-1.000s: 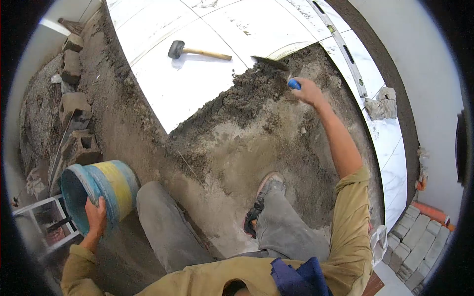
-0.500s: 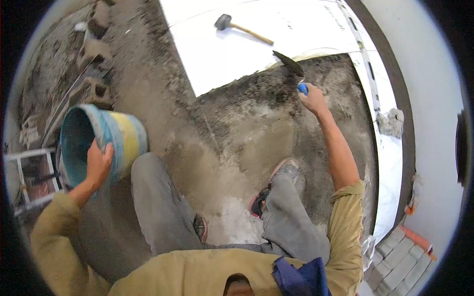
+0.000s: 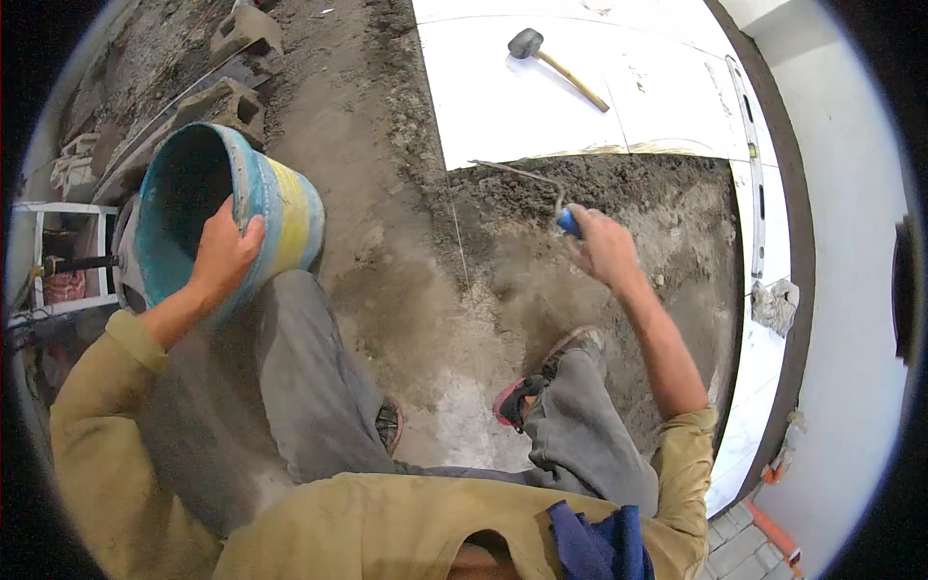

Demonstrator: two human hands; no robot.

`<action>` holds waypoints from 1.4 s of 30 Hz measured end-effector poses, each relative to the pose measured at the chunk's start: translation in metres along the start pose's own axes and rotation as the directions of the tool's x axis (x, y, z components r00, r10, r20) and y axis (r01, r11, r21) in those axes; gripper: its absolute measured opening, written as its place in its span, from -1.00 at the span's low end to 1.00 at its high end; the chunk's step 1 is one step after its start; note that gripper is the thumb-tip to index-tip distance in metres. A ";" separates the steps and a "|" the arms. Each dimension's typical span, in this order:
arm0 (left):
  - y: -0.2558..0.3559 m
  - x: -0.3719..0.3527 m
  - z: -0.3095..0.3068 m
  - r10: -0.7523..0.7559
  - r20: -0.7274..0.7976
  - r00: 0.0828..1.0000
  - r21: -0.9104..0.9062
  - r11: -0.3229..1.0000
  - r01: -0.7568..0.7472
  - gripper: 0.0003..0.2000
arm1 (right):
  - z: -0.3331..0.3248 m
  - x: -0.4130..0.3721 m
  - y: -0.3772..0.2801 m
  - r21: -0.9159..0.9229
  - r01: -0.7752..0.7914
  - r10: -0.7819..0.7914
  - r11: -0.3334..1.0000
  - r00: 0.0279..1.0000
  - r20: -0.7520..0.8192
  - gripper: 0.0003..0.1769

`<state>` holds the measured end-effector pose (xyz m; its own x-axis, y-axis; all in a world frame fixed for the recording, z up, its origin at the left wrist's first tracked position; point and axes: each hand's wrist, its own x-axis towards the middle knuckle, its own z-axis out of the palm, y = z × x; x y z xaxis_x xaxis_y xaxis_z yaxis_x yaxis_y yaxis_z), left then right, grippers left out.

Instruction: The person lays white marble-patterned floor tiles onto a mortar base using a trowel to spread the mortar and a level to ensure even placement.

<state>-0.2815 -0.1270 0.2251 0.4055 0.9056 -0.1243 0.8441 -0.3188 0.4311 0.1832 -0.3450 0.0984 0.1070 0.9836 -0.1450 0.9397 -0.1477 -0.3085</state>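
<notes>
With my right hand (image 3: 604,249) I am bringing the trowel (image 3: 512,170) leftward along the edge of the white tiles (image 3: 541,87), away from the mallet (image 3: 559,70), its tip now nearing the tile corner. I am turning the blade too: its broad face, showing half a second ago, is now appearing almost edge-on. With my left hand (image 3: 229,246) I am moving the bucket (image 3: 290,217) forward past my left knee (image 3: 293,302); my left shoe (image 3: 390,423), hidden at first, is now showing
</notes>
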 end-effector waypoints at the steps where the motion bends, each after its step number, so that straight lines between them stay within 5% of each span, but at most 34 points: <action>1: 0.001 0.000 -0.001 0.003 -0.005 1.000 0.013 1.000 -0.003 -0.59 | -0.014 0.003 -0.002 0.005 0.009 -0.009 1.000 1.000 0.002 -0.45; 6: 0.003 0.000 -0.001 0.020 -0.012 1.000 -0.012 1.000 -0.020 -0.59 | -0.048 0.023 -0.007 -0.235 0.104 -0.094 0.966 0.994 0.055 -0.46; 25: 0.001 0.002 0.002 0.023 -0.029 0.999 0.012 1.000 -0.023 -0.61 | -0.004 0.073 -0.023 -0.264 0.256 -0.244 0.930 0.967 0.078 -0.42; 34: 0.001 0.003 0.001 -0.040 0.015 0.999 0.083 0.996 0.039 -0.63 | -0.007 0.069 -0.011 -0.302 0.191 -0.152 0.934 0.977 0.147 -0.49; 40: 0.000 0.003 0.004 -0.027 0.039 0.999 0.098 0.995 0.023 -0.62 | -0.030 0.059 0.057 -0.426 0.076 0.005 0.902 0.983 0.185 -0.58; 42: -0.010 0.004 0.006 -0.016 -0.018 1.000 0.150 0.989 0.019 -0.61 | -0.031 0.058 0.095 -0.444 0.030 0.052 0.896 0.984 0.172 -0.40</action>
<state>-0.2862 -0.1223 0.2153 0.3855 0.9155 -0.1153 0.8945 -0.3401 0.2902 0.2888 -0.2985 0.0898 0.0982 0.9421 -0.3206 0.9890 -0.0567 0.1364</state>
